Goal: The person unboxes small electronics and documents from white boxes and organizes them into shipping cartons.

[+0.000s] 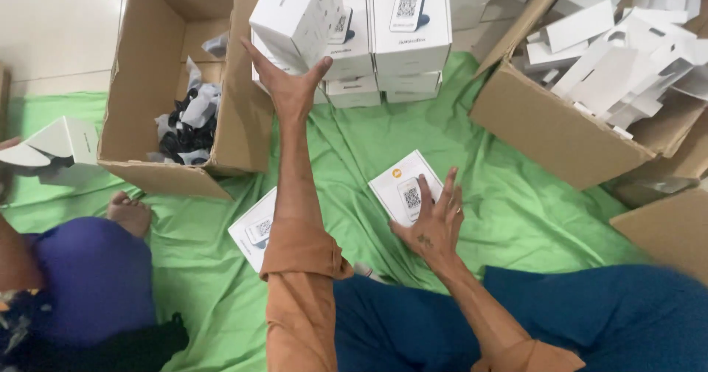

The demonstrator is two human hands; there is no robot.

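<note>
My left hand (289,84) reaches far forward, fingers spread under a white product box (296,14) that tilts off the stack of white boxes (383,40). Whether it grips that box or only touches it from below is unclear. My right hand (435,221) rests flat, fingers apart, on the lower edge of a white box (402,188) lying on the green cloth (516,202). Another white box (254,228) lies on the cloth just left of my left forearm, partly hidden by my orange sleeve.
An open cardboard carton (147,84) at left holds black and grey wrapped items. A carton (546,121) at right holds white cardboard inserts. Another person's knee, in purple, and bare foot (129,211) are at lower left, beside an open white box (59,145).
</note>
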